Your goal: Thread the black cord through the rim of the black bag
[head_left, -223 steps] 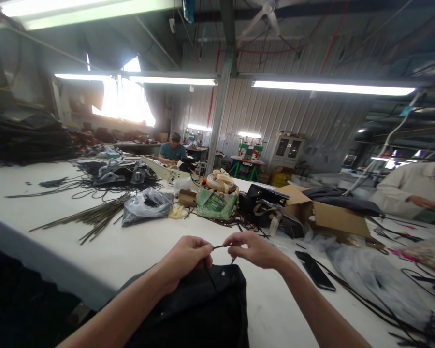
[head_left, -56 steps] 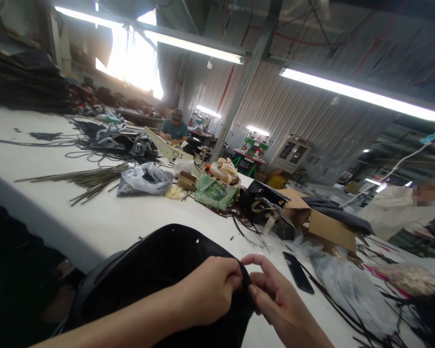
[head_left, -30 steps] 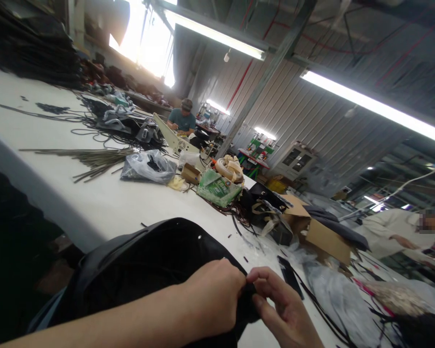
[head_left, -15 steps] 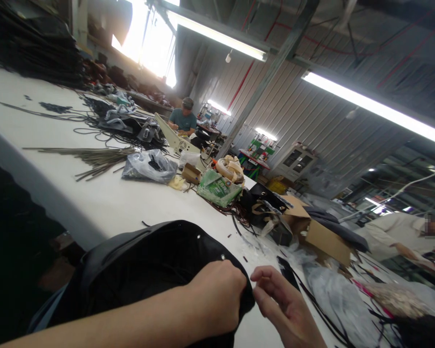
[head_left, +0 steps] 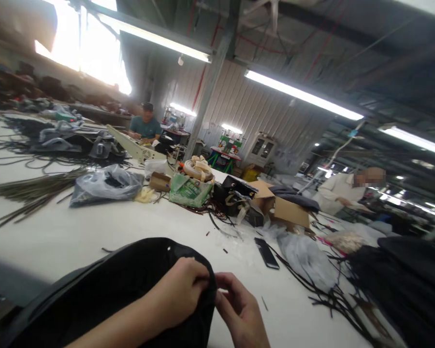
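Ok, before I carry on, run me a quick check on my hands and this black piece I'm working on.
Left hand gripping the edge of the black fabric piece: ok.
Right hand holding that edge: cannot tell, its fingers are at the edge.
Round stud in place on the black fabric piece: ok.
Phone away from both hands: ok.
Loose black cords away from both hands: ok.

A black phone lies on the white desk right of the hands, beside a grey plastic bag and loose black cords, a cardboard box beyond.
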`<action>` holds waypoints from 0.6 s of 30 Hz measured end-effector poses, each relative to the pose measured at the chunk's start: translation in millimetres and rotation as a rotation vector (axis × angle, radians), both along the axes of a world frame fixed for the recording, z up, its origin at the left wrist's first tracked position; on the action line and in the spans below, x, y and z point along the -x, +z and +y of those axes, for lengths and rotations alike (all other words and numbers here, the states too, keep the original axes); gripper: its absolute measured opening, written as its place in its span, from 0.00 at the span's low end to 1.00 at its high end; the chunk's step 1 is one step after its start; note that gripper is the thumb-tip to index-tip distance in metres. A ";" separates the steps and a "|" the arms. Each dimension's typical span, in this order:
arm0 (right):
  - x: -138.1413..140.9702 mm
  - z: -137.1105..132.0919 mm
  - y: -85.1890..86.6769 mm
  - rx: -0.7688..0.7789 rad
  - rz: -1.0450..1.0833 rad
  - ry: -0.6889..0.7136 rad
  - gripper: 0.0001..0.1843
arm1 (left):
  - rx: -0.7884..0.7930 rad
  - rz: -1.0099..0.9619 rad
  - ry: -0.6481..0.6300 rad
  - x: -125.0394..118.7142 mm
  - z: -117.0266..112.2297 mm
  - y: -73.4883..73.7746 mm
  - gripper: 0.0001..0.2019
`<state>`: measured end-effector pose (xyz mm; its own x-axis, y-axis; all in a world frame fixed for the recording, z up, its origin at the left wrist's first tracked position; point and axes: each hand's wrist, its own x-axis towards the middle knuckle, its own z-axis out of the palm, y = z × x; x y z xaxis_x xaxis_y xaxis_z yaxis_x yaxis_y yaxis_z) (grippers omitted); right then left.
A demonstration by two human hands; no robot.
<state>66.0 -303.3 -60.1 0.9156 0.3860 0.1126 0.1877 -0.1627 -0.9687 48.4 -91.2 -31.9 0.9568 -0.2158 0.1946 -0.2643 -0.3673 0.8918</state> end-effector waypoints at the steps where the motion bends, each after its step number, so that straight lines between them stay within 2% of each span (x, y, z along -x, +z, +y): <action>1: 4.8 3.7 -2.3 -0.038 0.004 -0.035 0.29 | 0.005 0.036 -0.010 -1.0 1.0 -0.7 0.12; 5: 21.9 14.7 -2.8 -0.112 -0.016 -0.140 0.28 | 0.007 0.179 -0.073 -3.9 5.7 -2.2 0.14; 10: 30.5 15.8 -0.5 -0.140 -0.050 -0.223 0.16 | 0.032 0.289 -0.138 -0.7 7.4 5.5 0.19; 15: 22.0 15.1 -8.9 -0.324 -0.145 -0.182 0.12 | -0.062 0.295 -0.166 -0.4 2.1 16.0 0.21; 18: 19.8 19.9 -15.1 -0.386 -0.231 -0.219 0.07 | -0.134 0.248 -0.144 -2.5 -2.6 20.3 0.19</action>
<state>46.2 -283.4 -75.1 0.9047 0.0778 0.4188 0.4060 0.1398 -0.9031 51.0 -93.7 -11.6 0.9295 -0.3601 -0.0802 -0.1024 -0.4607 0.8816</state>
